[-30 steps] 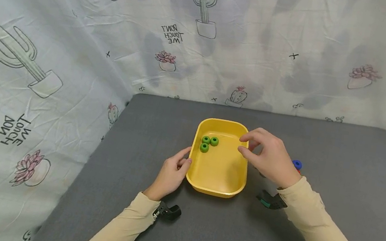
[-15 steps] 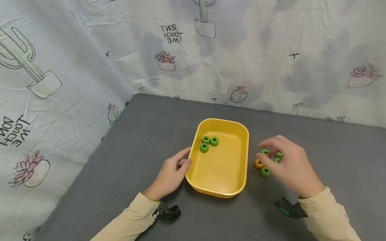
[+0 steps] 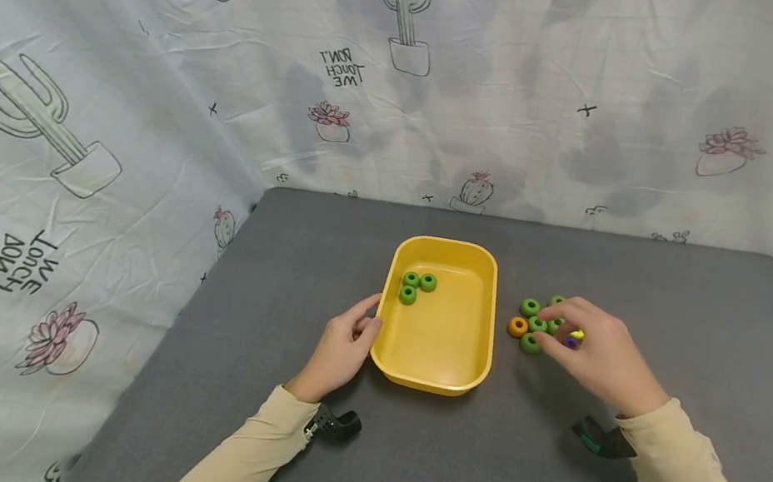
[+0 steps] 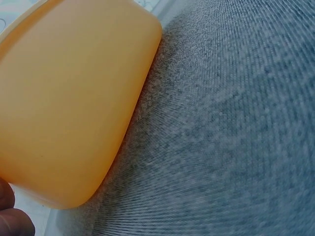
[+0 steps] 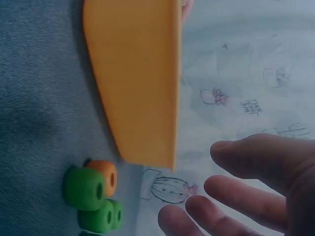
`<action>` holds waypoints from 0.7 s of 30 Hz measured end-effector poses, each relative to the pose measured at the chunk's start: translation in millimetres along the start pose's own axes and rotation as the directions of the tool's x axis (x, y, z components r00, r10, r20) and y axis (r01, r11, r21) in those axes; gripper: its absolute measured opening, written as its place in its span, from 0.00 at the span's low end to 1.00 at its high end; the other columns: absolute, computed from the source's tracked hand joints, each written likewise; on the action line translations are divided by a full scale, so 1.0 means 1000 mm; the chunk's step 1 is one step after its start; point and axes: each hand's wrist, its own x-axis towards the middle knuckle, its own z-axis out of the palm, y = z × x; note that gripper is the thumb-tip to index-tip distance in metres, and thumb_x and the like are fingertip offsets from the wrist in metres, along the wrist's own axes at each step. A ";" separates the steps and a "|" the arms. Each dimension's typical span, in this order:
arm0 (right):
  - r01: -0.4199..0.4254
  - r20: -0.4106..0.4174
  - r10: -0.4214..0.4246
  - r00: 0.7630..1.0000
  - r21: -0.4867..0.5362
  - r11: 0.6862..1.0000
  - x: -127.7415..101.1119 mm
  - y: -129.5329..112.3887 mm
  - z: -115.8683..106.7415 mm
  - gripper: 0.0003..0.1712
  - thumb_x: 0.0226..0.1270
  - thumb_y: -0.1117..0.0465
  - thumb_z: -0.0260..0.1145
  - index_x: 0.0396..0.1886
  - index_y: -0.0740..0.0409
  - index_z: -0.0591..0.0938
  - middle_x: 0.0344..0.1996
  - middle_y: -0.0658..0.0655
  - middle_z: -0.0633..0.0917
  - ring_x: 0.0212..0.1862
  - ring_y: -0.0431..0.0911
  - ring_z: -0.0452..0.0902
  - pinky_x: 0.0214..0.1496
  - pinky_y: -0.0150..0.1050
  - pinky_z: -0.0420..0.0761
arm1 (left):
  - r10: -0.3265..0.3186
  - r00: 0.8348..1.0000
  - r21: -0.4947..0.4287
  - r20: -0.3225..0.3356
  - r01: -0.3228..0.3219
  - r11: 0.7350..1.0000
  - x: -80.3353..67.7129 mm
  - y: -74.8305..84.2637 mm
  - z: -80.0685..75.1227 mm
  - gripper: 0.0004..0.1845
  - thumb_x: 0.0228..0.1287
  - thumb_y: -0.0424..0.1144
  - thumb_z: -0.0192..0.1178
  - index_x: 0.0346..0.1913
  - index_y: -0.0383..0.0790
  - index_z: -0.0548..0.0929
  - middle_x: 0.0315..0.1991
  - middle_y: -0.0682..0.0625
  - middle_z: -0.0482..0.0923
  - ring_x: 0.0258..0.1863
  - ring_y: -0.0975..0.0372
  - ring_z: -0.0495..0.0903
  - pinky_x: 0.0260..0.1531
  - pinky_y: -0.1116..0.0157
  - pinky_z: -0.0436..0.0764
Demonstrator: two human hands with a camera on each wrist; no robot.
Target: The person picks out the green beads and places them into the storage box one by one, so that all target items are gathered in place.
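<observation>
A yellow tray stands on the grey table, with 3 green beads in its far left part. My left hand holds the tray's left rim; in the left wrist view its fingertips appear beside the tray wall. My right hand hovers above loose beads right of the tray, thumb and fingers apart and holding nothing visible. Several green beads and an orange bead lie there. A yellow bead and a purple bead are partly hidden by the hand.
Behind the grey table hangs a pale cloth printed with cacti. Black devices are strapped at the left wrist and the right wrist.
My right hand has moved right and nearer, from over the tray's right rim to above the loose beads, uncovering several of them. The left hand and tray have stayed put.
</observation>
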 end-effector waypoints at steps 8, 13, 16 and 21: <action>-0.049 0.070 0.047 0.996 0.031 0.998 -0.002 0.008 0.012 0.14 0.65 0.62 0.76 0.49 0.57 0.88 0.44 0.56 0.87 0.37 0.44 0.84 0.35 0.38 0.81 | 0.004 1.000 0.003 0.001 -0.004 1.000 0.000 0.000 0.000 0.25 0.82 0.37 0.53 0.76 0.38 0.71 0.26 0.52 0.75 0.23 0.65 0.70 0.29 0.70 0.70; -0.074 0.101 0.070 0.992 0.035 0.997 -0.001 0.014 0.018 0.15 0.66 0.62 0.76 0.51 0.57 0.88 0.45 0.57 0.87 0.37 0.43 0.83 0.34 0.37 0.81 | 0.003 1.000 -0.003 -0.003 -0.003 1.000 0.000 0.001 0.000 0.25 0.82 0.37 0.53 0.76 0.38 0.71 0.26 0.52 0.75 0.22 0.65 0.70 0.28 0.70 0.69; -0.090 0.113 0.086 0.990 0.028 0.996 -0.002 0.017 0.021 0.16 0.66 0.61 0.76 0.52 0.57 0.88 0.44 0.56 0.87 0.36 0.42 0.82 0.34 0.37 0.80 | 0.004 1.000 0.000 -0.001 -0.004 1.000 0.001 0.001 0.000 0.25 0.82 0.37 0.53 0.76 0.38 0.71 0.25 0.53 0.74 0.22 0.66 0.69 0.27 0.71 0.69; -0.098 0.120 0.095 0.988 0.018 0.995 -0.002 0.020 0.024 0.15 0.66 0.60 0.77 0.52 0.56 0.88 0.44 0.55 0.87 0.37 0.43 0.82 0.34 0.37 0.80 | 0.006 1.000 -0.005 0.006 -0.006 1.000 0.000 0.001 0.000 0.25 0.82 0.37 0.53 0.76 0.38 0.71 0.25 0.53 0.73 0.21 0.67 0.68 0.27 0.71 0.68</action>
